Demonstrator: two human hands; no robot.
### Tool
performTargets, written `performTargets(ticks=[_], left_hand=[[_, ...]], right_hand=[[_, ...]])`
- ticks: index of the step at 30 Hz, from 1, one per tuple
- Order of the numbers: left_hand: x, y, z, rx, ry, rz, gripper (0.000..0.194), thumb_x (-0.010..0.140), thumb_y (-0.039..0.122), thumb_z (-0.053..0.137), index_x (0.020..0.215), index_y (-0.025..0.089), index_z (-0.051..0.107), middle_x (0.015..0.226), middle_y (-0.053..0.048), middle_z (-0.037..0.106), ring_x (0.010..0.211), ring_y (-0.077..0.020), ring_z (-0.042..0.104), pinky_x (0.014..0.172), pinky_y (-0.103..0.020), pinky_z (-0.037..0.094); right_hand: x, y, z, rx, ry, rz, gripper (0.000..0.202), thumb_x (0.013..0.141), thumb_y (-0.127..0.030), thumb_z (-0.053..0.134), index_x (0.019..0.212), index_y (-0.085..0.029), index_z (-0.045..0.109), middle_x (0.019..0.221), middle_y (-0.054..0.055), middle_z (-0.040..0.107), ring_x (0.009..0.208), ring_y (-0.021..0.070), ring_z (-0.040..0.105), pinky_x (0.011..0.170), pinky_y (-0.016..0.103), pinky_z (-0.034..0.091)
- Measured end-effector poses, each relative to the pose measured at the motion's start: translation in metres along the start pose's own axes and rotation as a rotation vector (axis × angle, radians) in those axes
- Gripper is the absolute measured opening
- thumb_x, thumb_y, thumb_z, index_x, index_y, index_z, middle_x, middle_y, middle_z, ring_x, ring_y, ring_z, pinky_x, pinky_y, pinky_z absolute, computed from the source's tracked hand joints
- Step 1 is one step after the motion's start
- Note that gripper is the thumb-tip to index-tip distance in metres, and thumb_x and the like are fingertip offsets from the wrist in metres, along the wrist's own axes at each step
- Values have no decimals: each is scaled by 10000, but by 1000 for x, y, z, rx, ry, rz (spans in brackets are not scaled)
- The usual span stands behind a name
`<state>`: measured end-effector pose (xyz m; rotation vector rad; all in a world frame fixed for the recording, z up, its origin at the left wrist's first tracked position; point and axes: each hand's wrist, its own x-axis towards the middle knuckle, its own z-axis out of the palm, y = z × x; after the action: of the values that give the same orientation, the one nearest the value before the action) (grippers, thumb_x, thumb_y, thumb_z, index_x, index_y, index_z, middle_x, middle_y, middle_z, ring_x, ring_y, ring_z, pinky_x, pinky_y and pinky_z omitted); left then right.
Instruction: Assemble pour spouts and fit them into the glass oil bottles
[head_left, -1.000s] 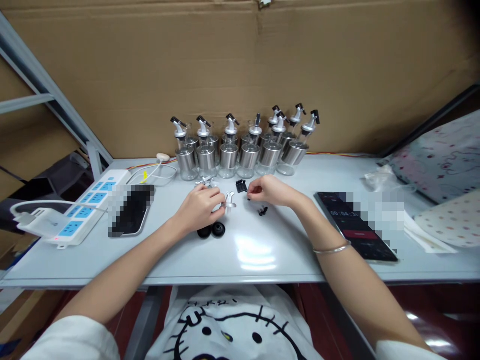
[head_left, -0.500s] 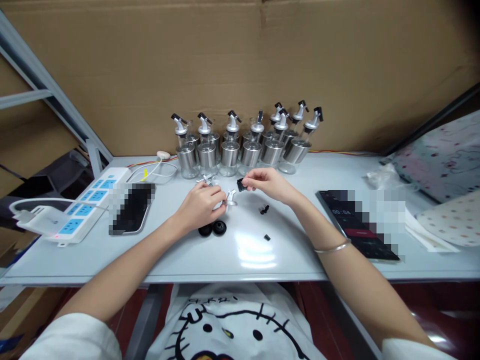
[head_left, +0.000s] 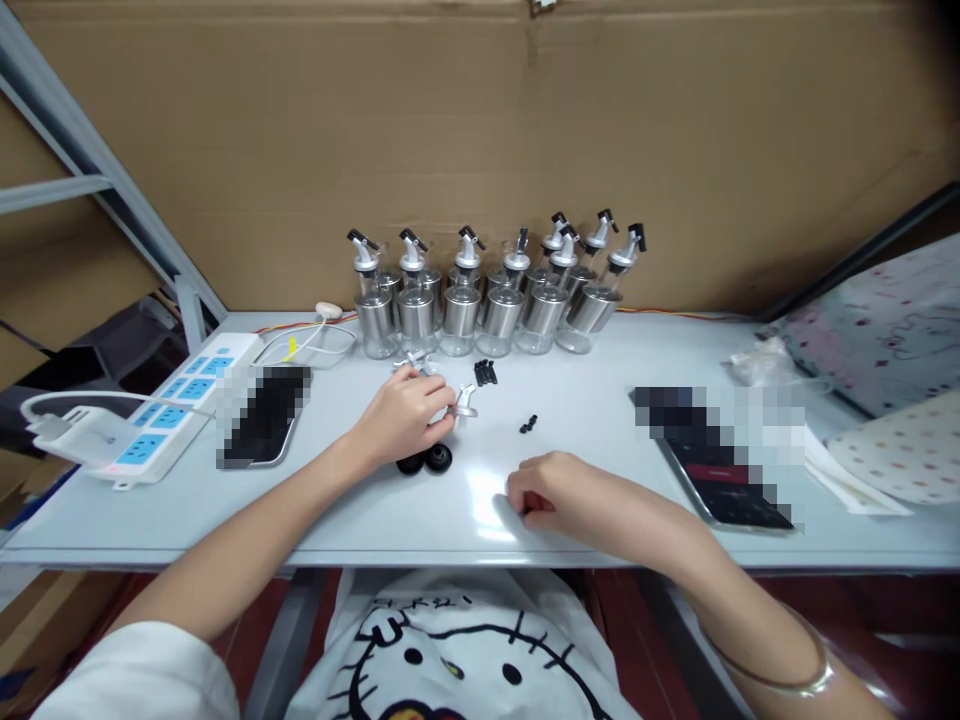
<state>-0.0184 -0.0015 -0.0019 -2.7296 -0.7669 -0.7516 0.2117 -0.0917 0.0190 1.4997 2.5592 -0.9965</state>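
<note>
My left hand [head_left: 409, 412] pinches a silver spout [head_left: 466, 402] above the table. Behind its fingers lie more silver spout pieces [head_left: 415, 362], and two round black stoppers [head_left: 438, 458] rest just below the hand. My right hand [head_left: 544, 490] is low on the table near the front edge, its fingers curled together; what they hold, if anything, is hidden. A cluster of black caps [head_left: 486, 373] lies in front of the bottles. Between that cluster and my right hand are small black pieces [head_left: 529, 424].
Several glass-and-steel bottles [head_left: 460, 310] with pour spouts stand along the cardboard wall [head_left: 360, 130]. At left are a power strip [head_left: 180, 405], cables and a phone [head_left: 266, 415]. Another phone [head_left: 720, 470], a clear plastic bag [head_left: 765, 362] and patterned fabric [head_left: 885, 310] are at right.
My right hand has moved from the black caps down towards the front edge, covering the spot where a small black piece lay. The caps now rest on the table. My left hand keeps the spout.
</note>
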Motion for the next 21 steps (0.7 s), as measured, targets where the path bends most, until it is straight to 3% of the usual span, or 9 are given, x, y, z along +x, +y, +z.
performTargets(ticks=[4,7,9,12,16,21], left_hand=[[-1,0,1,-7,-11,-3,157,878,195,455,801,182,591,752,-7,635,694,-153,589,730,-303,397],[-1,0,0,4,-10,-5,147,879,195,461,811,182,591,759,-12,642,704,-155,594,740,-304,396],[-1,0,-1,11,2,-5,146,881,198,463,810,179,589,758,-13,645,707,-156,594,753,-310,394],[0,1,-1,15,22,-6,154,885,206,461,793,179,582,754,-9,650,702,-156,591,760,-315,391],[0,2,0,16,72,-11,152,877,190,458,782,178,576,743,-4,648,695,-154,586,767,-315,391],[1,3,-1,-6,120,-22,138,872,166,459,791,175,570,738,0,640,663,-143,568,775,-311,395]], right_hand=[[17,-5,-18,24,9,-139,212,699,-42,502,687,-173,667,687,23,658,580,130,543,582,254,406],[30,-15,-42,180,230,-339,165,756,-123,554,793,-180,705,750,34,675,635,137,579,614,265,440],[41,-19,-52,382,502,-424,145,793,-204,561,810,-188,704,800,42,663,676,141,596,642,281,468],[59,-16,-53,691,763,-439,135,790,-280,590,797,-188,689,830,42,644,667,133,605,665,306,495],[79,1,-39,889,822,-290,143,705,-308,696,784,-189,701,693,7,637,640,133,584,649,302,489],[85,11,-29,1035,793,-220,156,643,-281,748,774,-199,726,787,22,712,708,142,605,720,314,493]])
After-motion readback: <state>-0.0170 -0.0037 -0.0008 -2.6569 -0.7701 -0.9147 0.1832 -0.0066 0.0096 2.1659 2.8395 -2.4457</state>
